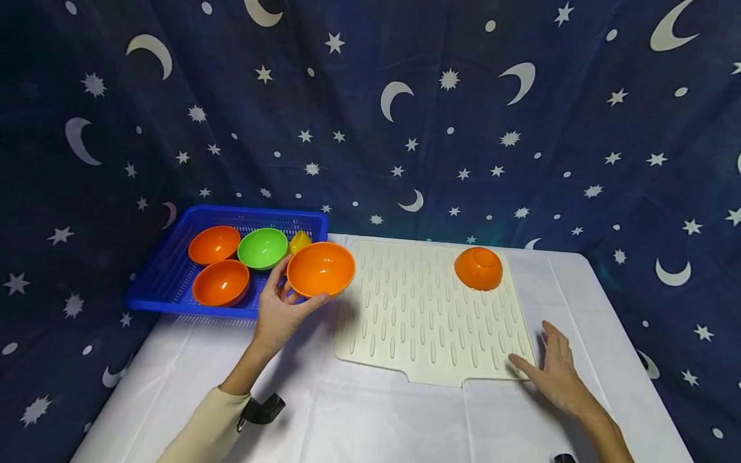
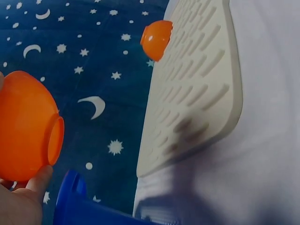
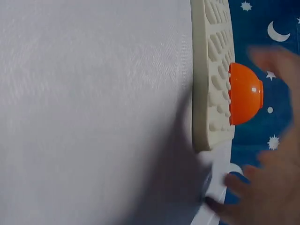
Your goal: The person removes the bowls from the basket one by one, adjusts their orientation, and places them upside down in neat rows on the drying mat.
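Note:
An orange bowl (image 1: pixel 321 270) is held up by my left hand (image 1: pixel 283 315), thumb and fingers gripping its outside, between the basket and the mat. In the left wrist view the same bowl (image 2: pixel 26 126) shows its outer side and foot ring. My right hand (image 1: pixel 556 373) hovers near the front right corner of the cream ridged mat (image 1: pixel 422 334), fingers apart and holding nothing. Another orange bowl (image 1: pixel 479 269) rests upside down at the mat's back right; the right wrist view shows this bowl (image 3: pixel 245 93) beyond the blurred right hand (image 3: pixel 274 173).
A blue basket (image 1: pixel 156 289) at the left holds two orange bowls (image 1: pixel 215 245), a green bowl (image 1: pixel 263 249) and a yellow item (image 1: pixel 300 242), partly hidden. White cloth (image 1: pixel 370 418) covers the table. A dark curtain (image 1: pixel 463 128) with moons and stars stands behind.

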Demonstrator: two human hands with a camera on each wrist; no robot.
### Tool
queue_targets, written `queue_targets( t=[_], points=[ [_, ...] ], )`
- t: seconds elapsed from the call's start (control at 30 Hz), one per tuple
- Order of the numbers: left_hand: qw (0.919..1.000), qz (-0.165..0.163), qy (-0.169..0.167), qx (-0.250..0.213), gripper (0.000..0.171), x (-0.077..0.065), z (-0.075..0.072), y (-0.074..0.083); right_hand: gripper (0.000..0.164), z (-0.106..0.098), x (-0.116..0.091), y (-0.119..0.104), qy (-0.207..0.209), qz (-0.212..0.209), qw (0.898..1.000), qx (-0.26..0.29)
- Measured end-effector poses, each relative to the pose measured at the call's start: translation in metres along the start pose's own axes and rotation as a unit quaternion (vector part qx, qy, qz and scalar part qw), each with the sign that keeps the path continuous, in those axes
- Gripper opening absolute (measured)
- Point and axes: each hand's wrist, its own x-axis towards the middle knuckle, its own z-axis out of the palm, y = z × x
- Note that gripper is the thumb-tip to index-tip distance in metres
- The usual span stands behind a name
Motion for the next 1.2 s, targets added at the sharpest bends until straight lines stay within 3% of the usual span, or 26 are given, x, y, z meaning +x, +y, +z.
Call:
queue_targets(
  t=[0.17,0.27,0.4,0.53,0.73,0.93,1.2],
  points=[
    [0.9993,0.027,-0.02,0.018,0.094,-0.007,0.01,-0.003,0.072,0.005,0.003,-0.022,0.13,-0.047,0.988,0.074],
    [0.9987,0.032,-0.034,0.02,0.096,-0.011,0.017,-0.006,0.056,0.012,0.006,-0.039,0.153,-0.08,0.98,0.099],
    [0.9984,0.032,-0.045,0.01,0.099,-0.014,0.027,-0.013,0.048,0.022,0.012,-0.059,0.131,-0.1,0.979,0.118],
    [0.9987,0.017,-0.049,0.0,0.099,-0.019,0.036,-0.022,0.051,0.035,0.023,-0.076,0.092,-0.108,0.978,0.155],
    [0.9981,-0.021,-0.056,-0.016,0.102,-0.026,0.048,-0.037,0.055,0.058,0.038,-0.092,0.035,-0.107,0.967,0.229],
    [0.9978,-0.043,-0.049,-0.011,0.102,-0.028,0.059,-0.049,0.055,0.071,0.048,-0.106,-0.018,-0.1,0.961,0.258],
    [0.9967,-0.063,-0.047,-0.018,0.101,-0.022,0.07,-0.065,0.048,0.085,0.061,-0.125,-0.039,-0.095,0.954,0.282]
  ],
)
